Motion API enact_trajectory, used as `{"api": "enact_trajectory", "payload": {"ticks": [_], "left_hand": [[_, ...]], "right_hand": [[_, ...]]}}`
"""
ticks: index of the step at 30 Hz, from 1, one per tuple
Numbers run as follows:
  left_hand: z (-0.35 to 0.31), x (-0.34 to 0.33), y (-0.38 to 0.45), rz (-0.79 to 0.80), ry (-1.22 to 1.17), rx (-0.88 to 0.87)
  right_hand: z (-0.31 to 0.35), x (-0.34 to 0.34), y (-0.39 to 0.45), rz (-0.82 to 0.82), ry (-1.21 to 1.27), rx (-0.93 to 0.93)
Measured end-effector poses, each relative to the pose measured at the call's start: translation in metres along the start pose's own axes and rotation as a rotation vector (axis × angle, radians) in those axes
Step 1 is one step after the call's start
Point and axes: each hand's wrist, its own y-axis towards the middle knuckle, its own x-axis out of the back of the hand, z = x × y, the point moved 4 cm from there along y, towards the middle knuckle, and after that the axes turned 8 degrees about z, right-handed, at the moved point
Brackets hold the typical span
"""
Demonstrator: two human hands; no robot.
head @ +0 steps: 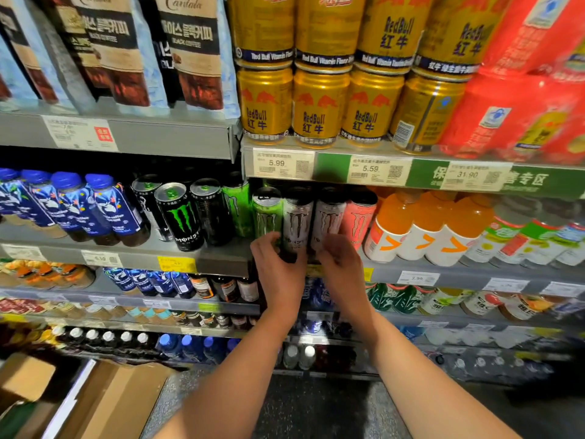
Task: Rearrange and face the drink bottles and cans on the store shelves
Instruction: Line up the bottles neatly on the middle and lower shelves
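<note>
Both hands, left (pixel 280 266) and right (pixel 340 264), each wrap a tall white aluminium can (pixel 297 223), apparently turning their logos outward.

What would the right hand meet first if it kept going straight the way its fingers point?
Most likely the second white Monster can: the right hand points up and into the shelf at its base, fingertips apparently already at it. The pink Monster can stands just right of that line. Depth is unclear.

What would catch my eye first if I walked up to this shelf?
Two hands, the left hand and right hand, reach to the middle shelf around the white Monster cans. Above, stacked gold Red Bull cans gleam; orange bottles stand to the right.
</note>
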Motion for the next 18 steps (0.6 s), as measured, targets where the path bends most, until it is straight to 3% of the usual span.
{"api": "enact_trajectory", "payload": {"ticks": [4,9,13,18], "left_hand": [[-0.024,-0.028,-0.021,0.139,-0.046,-0.044],[-0.045,-0.080,-0.043,0.324,-0.088,0.016],[-0.058,-0.119,-0.056,0.311,-0.037,0.062],[-0.067,-0.152,-0.065,0.186,0.041,0.119]], "right_hand": [[-0.005,0.043,-0.010,-0.047,-0.065,-0.012],[-0.016,0.108,-0.025,-0.282,-0.045,-0.059],[-0.031,0.165,-0.028,-0.457,0.030,-0.051],[-0.052,0.210,-0.020,-0.340,-0.072,-0.065]]}}
